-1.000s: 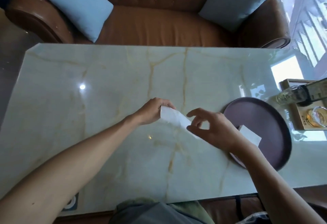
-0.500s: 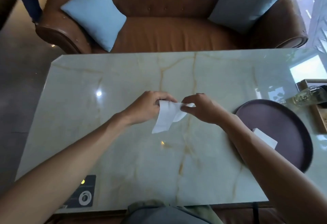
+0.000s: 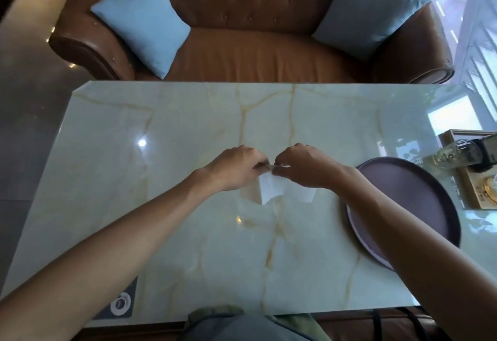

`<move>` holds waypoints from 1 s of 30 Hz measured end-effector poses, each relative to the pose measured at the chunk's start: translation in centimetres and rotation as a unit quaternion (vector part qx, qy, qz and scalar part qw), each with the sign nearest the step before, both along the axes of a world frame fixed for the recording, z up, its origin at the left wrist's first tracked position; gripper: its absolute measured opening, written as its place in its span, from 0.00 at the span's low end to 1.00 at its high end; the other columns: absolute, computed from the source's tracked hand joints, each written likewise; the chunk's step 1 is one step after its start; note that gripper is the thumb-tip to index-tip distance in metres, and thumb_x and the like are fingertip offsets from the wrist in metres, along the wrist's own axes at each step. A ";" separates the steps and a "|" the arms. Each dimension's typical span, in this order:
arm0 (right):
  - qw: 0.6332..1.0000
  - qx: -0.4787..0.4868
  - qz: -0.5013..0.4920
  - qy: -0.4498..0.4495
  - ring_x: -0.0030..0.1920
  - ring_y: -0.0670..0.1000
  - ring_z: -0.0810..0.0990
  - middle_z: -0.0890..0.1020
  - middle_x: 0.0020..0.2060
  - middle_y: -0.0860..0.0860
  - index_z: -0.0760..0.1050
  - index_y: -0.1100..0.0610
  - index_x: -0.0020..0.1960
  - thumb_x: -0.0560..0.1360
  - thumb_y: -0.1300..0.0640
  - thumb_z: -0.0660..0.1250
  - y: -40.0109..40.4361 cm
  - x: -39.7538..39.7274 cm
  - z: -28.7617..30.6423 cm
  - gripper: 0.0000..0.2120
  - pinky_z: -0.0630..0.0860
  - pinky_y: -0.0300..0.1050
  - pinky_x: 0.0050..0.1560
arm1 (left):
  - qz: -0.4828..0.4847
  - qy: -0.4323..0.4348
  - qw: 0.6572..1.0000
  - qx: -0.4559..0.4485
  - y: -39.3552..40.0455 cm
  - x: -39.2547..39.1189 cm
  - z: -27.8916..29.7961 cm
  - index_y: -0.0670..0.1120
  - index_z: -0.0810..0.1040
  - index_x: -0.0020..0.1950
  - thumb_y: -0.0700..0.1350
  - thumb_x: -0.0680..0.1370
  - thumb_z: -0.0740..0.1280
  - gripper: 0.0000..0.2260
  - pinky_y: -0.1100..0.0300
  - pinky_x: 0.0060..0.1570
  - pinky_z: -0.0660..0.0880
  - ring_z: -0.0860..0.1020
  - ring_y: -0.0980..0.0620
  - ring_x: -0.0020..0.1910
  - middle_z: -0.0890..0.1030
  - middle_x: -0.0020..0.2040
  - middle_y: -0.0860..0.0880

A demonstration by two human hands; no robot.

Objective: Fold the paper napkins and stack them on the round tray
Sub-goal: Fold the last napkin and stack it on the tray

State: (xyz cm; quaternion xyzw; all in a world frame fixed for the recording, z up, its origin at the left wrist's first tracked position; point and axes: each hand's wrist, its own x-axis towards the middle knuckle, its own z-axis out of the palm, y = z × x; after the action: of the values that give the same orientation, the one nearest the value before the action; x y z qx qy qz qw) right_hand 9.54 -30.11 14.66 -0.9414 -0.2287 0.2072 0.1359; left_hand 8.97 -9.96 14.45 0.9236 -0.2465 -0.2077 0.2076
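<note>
A white paper napkin (image 3: 269,188) hangs over the middle of the marble table, pinched at its top edge by both hands. My left hand (image 3: 236,168) grips the top left part, my right hand (image 3: 304,165) grips the top right, and the fingertips nearly touch. Another bit of the napkin shows below my right wrist. The dark purple round tray (image 3: 419,192) lies on the table to the right, partly covered by my right forearm. The folded napkin seen on it earlier is hidden behind that forearm.
A wooden box (image 3: 473,179) with a glass bottle (image 3: 451,153) lying on it stands at the table's right edge, beyond the tray. A brown leather sofa (image 3: 255,52) with two blue cushions faces the far edge. A grey panel (image 3: 121,304) sits near the front left corner.
My hands have come closer together at the napkin's top edge. The napkin now hangs down from the fingertips. The view has shifted, so my right forearm now covers the folded napkin on the tray.
</note>
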 end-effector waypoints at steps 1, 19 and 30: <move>1.000 -0.003 -0.007 0.007 0.48 0.57 0.81 0.86 0.46 0.50 0.83 0.54 0.52 0.82 0.47 0.63 -0.4 -0.2 0.1 0.14 0.66 0.45 0.44 | -0.001 0.003 1.000 -0.004 0.2 -0.1 -0.3 0.46 0.81 0.49 0.52 0.83 0.62 0.13 0.54 0.41 0.71 0.79 0.45 0.44 0.81 0.40 0.52; 0.985 -0.105 -0.118 0.075 0.49 0.57 0.84 0.86 0.47 0.52 0.83 0.51 0.49 0.80 0.50 0.65 -9.8 -3.5 -2.6 0.09 0.78 0.48 0.51 | -0.004 0.050 0.997 -0.053 2.0 -1.2 -1.5 0.44 0.79 0.44 0.54 0.82 0.64 0.15 0.54 0.38 0.69 0.73 0.50 0.35 0.77 0.34 0.48; 0.753 0.409 -0.476 0.197 0.61 0.44 0.80 0.84 0.60 0.44 0.80 0.49 0.62 0.76 0.31 0.64 -3.5 -12.0 -6.8 0.26 0.76 0.45 0.61 | 0.164 0.224 0.896 -0.346 -1.7 -3.5 -1.7 0.41 0.85 0.53 0.46 0.82 0.68 0.10 0.58 0.49 0.72 0.78 0.57 0.47 0.84 0.47 0.49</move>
State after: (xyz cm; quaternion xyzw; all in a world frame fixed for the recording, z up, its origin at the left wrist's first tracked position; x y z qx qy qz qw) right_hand -2.44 -33.65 7.90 -0.7218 0.2178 0.1830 0.6310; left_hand 5.42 -11.64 12.71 0.7495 -0.0943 -0.2739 0.5952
